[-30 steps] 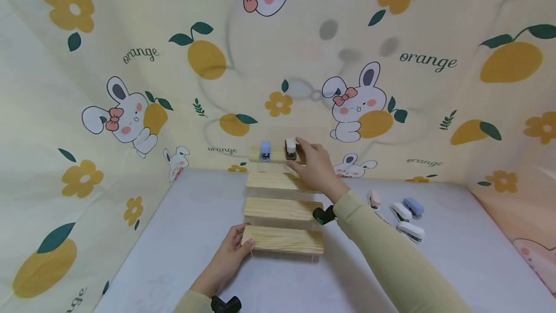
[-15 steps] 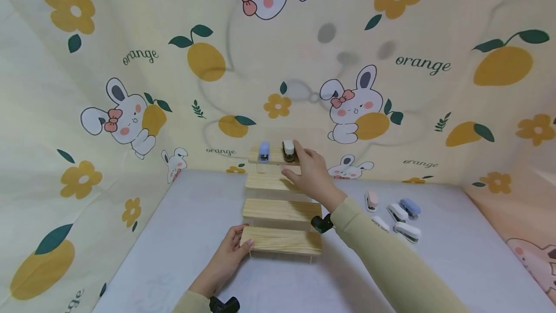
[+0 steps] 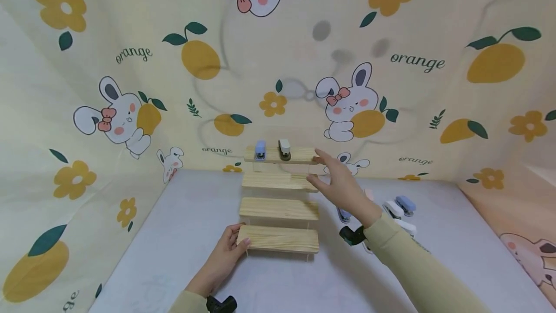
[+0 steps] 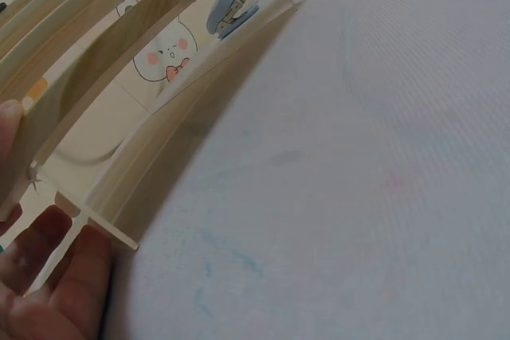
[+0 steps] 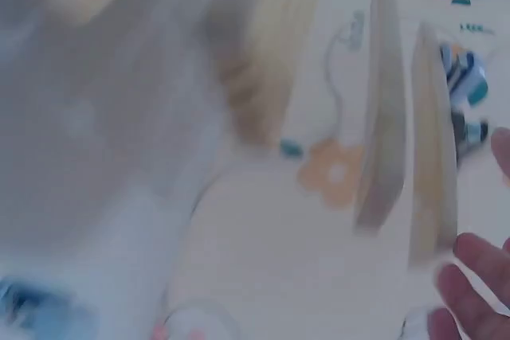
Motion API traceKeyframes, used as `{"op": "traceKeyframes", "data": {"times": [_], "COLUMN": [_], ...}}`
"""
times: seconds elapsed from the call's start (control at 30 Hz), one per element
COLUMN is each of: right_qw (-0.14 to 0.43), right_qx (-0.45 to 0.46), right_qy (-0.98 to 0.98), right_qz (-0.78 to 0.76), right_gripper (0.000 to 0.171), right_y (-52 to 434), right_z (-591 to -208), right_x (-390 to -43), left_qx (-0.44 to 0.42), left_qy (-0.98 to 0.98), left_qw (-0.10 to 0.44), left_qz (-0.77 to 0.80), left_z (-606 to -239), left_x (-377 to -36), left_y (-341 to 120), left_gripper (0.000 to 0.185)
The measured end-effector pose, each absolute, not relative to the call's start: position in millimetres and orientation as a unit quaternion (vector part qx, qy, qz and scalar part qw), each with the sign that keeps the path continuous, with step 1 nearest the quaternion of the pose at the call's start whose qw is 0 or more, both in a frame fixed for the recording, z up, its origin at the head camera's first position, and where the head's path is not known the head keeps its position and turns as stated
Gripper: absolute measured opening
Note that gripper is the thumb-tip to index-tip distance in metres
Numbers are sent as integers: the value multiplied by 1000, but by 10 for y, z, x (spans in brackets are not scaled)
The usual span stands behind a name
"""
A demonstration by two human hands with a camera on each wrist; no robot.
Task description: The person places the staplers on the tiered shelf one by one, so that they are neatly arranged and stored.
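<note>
A stepped wooden display rack point(image 3: 279, 238) with several tiers stands on the table. At its lowest tier, my left hand point(image 3: 223, 252) grips the left end, thumb on top; the left wrist view has the fingers point(image 4: 80, 276) around the clear end support. My right hand point(image 3: 343, 185) is by the right end of the upper tiers, fingers spread and holding nothing. On the top tier sit a blue stapler point(image 3: 260, 150) and, to its right, a white-and-black stapler point(image 3: 284, 149). In the right wrist view the fingers point(image 5: 478, 276) are right beside a tier's end.
On the table at the right lie a blue stapler point(image 3: 406, 205), a white stapler point(image 3: 393, 209) and others, some partly hidden by my right arm. Another blue stapler point(image 3: 344, 215) lies near the rack. A patterned cloth point(image 3: 243, 91) hangs behind.
My right hand has let go of the white-and-black stapler and moved right, off the top tier's middle. The stapler stays there. My left hand keeps its grip on the rack.
</note>
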State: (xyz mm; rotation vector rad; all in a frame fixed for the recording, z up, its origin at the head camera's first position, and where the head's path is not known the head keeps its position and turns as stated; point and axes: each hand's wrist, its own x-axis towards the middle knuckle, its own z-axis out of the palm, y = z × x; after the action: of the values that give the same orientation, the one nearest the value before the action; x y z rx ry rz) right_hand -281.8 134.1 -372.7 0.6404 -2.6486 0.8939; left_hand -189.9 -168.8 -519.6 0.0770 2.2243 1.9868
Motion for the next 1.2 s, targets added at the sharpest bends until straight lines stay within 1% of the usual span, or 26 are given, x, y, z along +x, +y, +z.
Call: {"op": "traceKeyframes", "data": {"times": [0.1,0.27,0.37,0.47,0.67,0.93,1.1,1.2], "right_qw": [119,70,44,28,14,19,-9,-25], "right_qx": [195,170,153,142,135,130,110,110], "right_qy": [-922,-931,-936,-937,-937,-942,-950,-949], "right_qz": [313,314,314,319,322,308,293,295], "right_gripper": [71,69,69,67,67,66,73,73], "right_y": [1630,2061,2260,2409,2541,2598,2633,2645], "right_z": [-3805,-4048,-4199,-4341,-4567,-4739,-4823,-4853], "right_x": [-2701,-2489,-2364,-2273,-2151,-2086,-2088,-2097], "left_qx": [24,23,31,37,16,10,9,6], "left_qy": [742,738,737,731,736,741,742,742], "left_qw": [80,80,76,74,82,84,81,80], "left_qz": [665,669,671,677,672,666,665,665], "left_z": [-5196,-5206,-5205,-5196,-5186,-5200,-5206,-5206], "left_x": [-1902,-1882,-1869,-1869,-1897,-1900,-1904,-1907], "left_y": [-1683,-1686,-1686,-1681,-1672,-1662,-1665,-1666], "left_gripper": [62,62,61,60,62,62,63,63]}}
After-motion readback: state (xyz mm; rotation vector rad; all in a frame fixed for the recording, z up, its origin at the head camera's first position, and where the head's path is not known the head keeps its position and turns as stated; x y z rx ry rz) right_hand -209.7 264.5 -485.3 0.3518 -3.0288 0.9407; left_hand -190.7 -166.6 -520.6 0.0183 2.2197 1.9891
